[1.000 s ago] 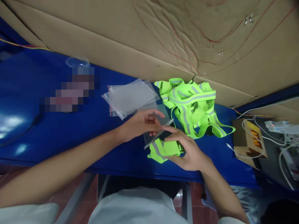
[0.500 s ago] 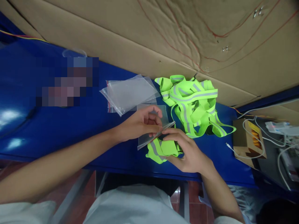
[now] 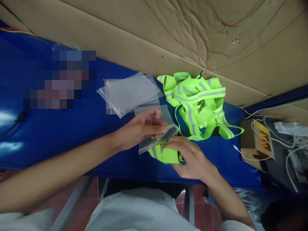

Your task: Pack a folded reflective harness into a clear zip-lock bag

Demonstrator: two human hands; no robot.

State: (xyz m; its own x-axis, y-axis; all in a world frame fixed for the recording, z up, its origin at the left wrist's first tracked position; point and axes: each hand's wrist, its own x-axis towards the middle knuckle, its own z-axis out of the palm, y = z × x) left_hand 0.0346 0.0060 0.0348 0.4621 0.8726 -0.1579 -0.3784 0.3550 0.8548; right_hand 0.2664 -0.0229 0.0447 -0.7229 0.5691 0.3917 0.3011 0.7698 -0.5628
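A clear zip bag (image 3: 166, 113) is pinched at its mouth by my left hand (image 3: 146, 126), thumb against fingers. The bag's mouth gapes a little toward me. My right hand (image 3: 192, 157) is closed around a folded bundle of neon-yellow reflective strap (image 3: 162, 154) with a grey stripe. Its fingertips meet the near edge of the bag's mouth. The bundle lies right at that opening, just below it; whether any of it is inside I cannot tell. Part of the bundle is hidden behind my right fingers.
Several flat clear zip bags (image 3: 130, 93) lie left of my hands. A loose heap of neon reflective straps (image 3: 198, 96) sits behind my right hand. To the right are an open cardboard box (image 3: 255, 144) and white cables (image 3: 284, 141). A cardboard panel (image 3: 120, 35) borders the blue table (image 3: 96, 141).
The bag's mouth has opened from a flat edge into a loop. The strap bundle has shifted slightly up and left, closer under the mouth. The whole view has moved a little.
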